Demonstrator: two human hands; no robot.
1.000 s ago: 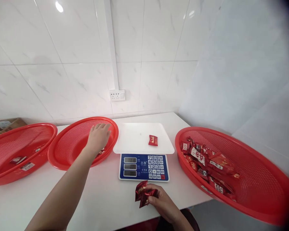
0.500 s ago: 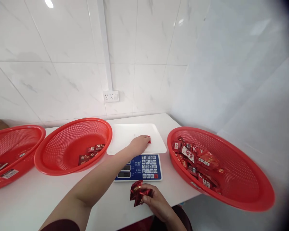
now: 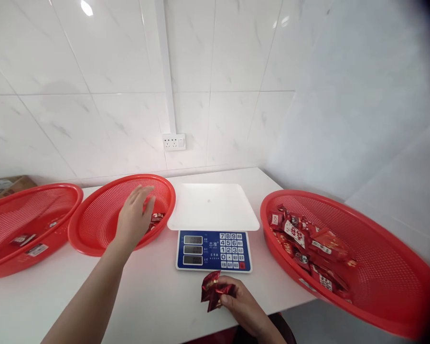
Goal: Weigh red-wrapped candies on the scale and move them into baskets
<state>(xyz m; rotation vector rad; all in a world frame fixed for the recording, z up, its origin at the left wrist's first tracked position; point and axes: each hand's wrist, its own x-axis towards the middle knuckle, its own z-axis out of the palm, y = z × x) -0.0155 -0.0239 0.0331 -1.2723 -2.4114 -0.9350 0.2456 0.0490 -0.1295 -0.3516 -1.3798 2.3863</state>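
Note:
My left hand (image 3: 133,220) hangs open over the middle red mesh basket (image 3: 79,242), close to a small heap of red sachets (image 3: 155,220) lying inside it. My right hand (image 3: 241,305) rests near the table's front edge, just below the digital scale's blue keypad panel (image 3: 214,251). It is shut on a bunch of red foil sachets (image 3: 212,291). The scale's white platform (image 3: 212,206) carries nothing. A large pile of similar red sachets (image 3: 306,248) fills the lower part of the right red mesh basket (image 3: 380,272).
A third red mesh basket (image 3: 25,224) at the far left holds a few sachets and labels. The baskets stand on a white table (image 3: 146,291) against white marble-look wall tiles (image 3: 93,95), with a wall socket (image 3: 174,142) above. A cardboard box (image 3: 7,185) sits behind the left basket.
The sachet on the scale platform is gone. My left hand reached the platform, then returned over the middle basket, which now holds more sachets. My right hand stays put.

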